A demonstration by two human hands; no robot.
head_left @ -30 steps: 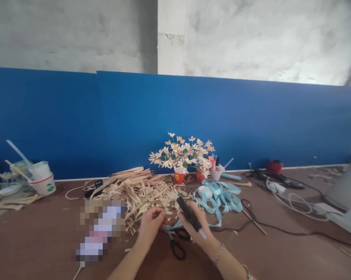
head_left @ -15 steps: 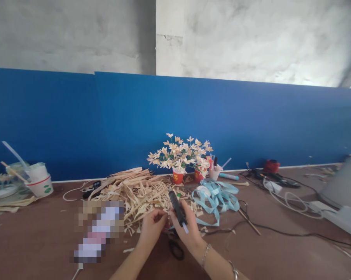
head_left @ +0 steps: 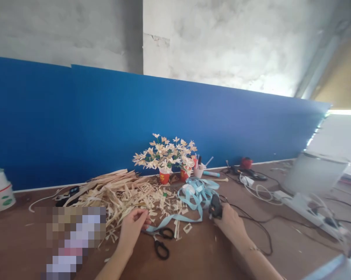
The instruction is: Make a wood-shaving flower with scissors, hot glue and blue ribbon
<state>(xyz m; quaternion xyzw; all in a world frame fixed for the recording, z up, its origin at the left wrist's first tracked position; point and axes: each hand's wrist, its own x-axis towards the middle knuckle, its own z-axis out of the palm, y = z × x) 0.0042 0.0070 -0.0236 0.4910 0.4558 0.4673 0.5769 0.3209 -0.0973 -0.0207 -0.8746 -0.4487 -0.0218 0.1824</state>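
Observation:
My right hand (head_left: pixel 230 222) is closed round a black glue gun (head_left: pixel 215 207), just right of the tangled light-blue ribbon (head_left: pixel 200 194). Fingers pinched together, my left hand (head_left: pixel 133 227) is at the front of a heap of pale dried husk strips (head_left: pixel 117 196). What its fingertips hold, if anything, is too small to make out. One strand of ribbon runs across the table to beside those fingertips. Black-handled scissors (head_left: pixel 161 249) lie between my hands, their blades partly hidden near the left fingers.
Red cups (head_left: pixel 164 178) of pale handmade flowers (head_left: pixel 166 153) stand at the back, beside a cup of pens (head_left: pixel 198 171). A white power strip (head_left: pixel 308 214), cables (head_left: pixel 262 194) and a large pale bucket (head_left: pixel 315 173) are at right. A paper tub (head_left: pixel 0 198) stands far left.
My right hand has carried the glue gun to the right, away from my left hand. The scissors and ribbon strand are now uncovered. The view has turned rightward.

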